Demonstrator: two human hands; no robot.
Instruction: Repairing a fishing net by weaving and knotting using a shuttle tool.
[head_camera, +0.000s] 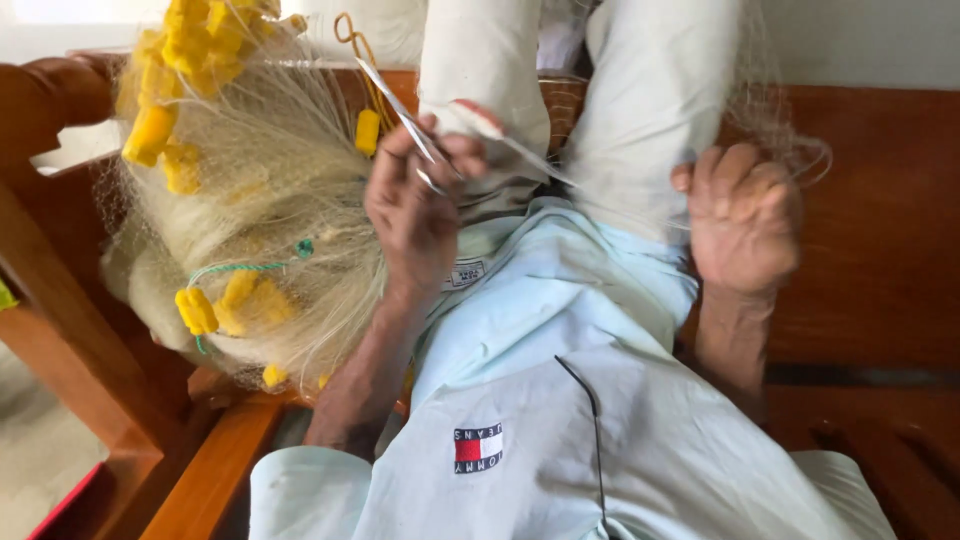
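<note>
1. The left hand (415, 205) is closed on a slim metal needle (405, 115), thumb and fingers pinched together around it, just above the knee.
2. The needle tilts up and to the left; its orange loop end shows past the fingers, beside a yellow float (367, 131).
3. The right hand (745, 215) is curled shut on thin net strands (790, 140) against the right trouser leg (655, 100).
4. A line (610, 205) runs stretched between the two hands across the legs.
5. The net (270, 200), a pale bundle with yellow floats and a green cord (235, 268), is heaped on the wooden bench (870, 250) to the person's left.
</note>
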